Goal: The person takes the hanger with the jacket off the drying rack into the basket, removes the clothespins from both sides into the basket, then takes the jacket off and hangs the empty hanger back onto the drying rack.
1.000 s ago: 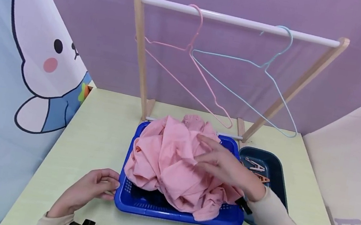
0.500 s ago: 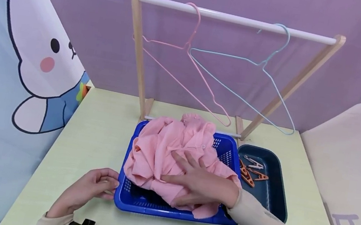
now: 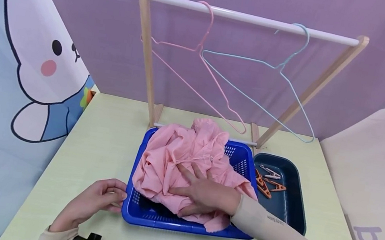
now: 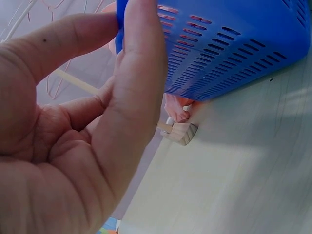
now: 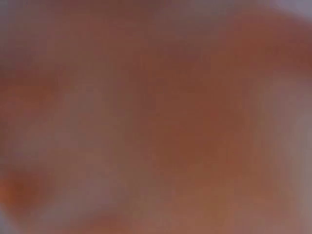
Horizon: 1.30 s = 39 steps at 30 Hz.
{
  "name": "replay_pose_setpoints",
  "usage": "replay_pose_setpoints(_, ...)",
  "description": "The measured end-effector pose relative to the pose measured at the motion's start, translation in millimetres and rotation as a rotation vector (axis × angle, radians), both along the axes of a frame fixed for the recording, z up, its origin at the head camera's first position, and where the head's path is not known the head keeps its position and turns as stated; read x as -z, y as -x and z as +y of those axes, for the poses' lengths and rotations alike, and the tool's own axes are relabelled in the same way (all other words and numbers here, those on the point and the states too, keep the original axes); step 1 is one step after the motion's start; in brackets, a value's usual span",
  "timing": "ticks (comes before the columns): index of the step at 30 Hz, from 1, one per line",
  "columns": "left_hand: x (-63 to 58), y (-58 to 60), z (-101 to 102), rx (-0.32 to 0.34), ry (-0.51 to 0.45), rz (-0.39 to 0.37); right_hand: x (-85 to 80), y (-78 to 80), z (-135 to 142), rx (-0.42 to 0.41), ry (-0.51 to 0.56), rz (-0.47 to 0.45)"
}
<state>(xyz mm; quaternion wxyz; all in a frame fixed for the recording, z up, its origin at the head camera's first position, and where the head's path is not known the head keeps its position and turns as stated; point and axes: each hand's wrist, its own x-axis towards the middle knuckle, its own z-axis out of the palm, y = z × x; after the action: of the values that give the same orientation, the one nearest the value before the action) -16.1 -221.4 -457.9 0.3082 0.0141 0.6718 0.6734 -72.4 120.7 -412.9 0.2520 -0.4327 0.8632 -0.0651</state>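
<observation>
A crumpled pink garment (image 3: 207, 146) fills most of a blue plastic basket (image 3: 185, 227) and bulges over its back rim. My right hand (image 3: 200, 196) presses on the front of the garment with fingers spread. The right wrist view is a brownish blur. At the basket's left rim, my left hand (image 3: 102, 197) pinches the edge between thumb and fingers. The left wrist view shows that hand (image 4: 97, 112) close up, with the slotted side of the basket (image 4: 224, 48) beyond it.
Behind the basket stands a wooden rack with a white rail (image 3: 249, 18), bearing a pink hanger (image 3: 201, 50) and a light-blue hanger (image 3: 281, 67). A dark tray (image 3: 287, 205) holding several clothes pegs (image 3: 273, 185) sits to the basket's right on the pale table (image 3: 101, 144).
My right hand has come down and leftward onto the garment, spreading its fingers. The heap looks flatter at the right, showing more basket wall. The left hand stays at the rim.
</observation>
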Motion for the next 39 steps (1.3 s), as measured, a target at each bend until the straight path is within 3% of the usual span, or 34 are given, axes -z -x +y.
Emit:
replay_pose_setpoints(4,0.4,0.2,-0.6,-0.001,-0.003,-0.006,-10.2,-5.6,3.8,0.009,0.037,0.031)
replay_pose_setpoints(9,0.7,0.5,-0.8,0.001,-0.001,0.002,-38.7,-6.3,13.6,-0.002,0.152,0.064)
replay_pose_setpoints(12,1.4,1.1,-0.7,0.001,-0.001,0.014,-54.6,8.5,17.7,-0.007,0.295,0.178)
replay_pose_setpoints(15,1.8,1.4,-0.5,-0.001,0.000,0.019,-60.1,36.2,16.7,0.039,0.399,0.309)
replay_pose_setpoints(20,1.1,1.0,-0.9,-0.005,0.005,0.013,-52.7,94.4,6.5,0.143,0.362,0.328)
replay_pose_setpoints(23,1.0,0.8,-1.1,-0.003,0.000,0.009,-44.6,124.6,-1.4,0.188,0.294,0.228)
replay_pose_setpoints(26,0.6,0.6,-1.2,0.001,-0.007,0.011,-38.6,145.0,-11.1,0.231,0.224,0.072)
replay_pose_setpoints(29,-0.1,0.4,-1.9,0.004,-0.015,0.012,-35.3,155.6,-22.9,0.228,0.172,-0.005)
replay_pose_setpoints(31,-0.3,0.0,-2.3,0.003,-0.020,0.011,-32.7,159.4,-30.6,0.190,0.164,0.000)
replay_pose_setpoints(34,0.3,-0.7,-2.5,0.005,-0.030,0.010,-28.4,160.0,-40.6,0.170,0.172,0.068)
replay_pose_setpoints(39,1.5,-1.1,-3.4,0.007,-0.032,0.006,-22.8,157.4,-51.7,0.208,0.192,0.238)
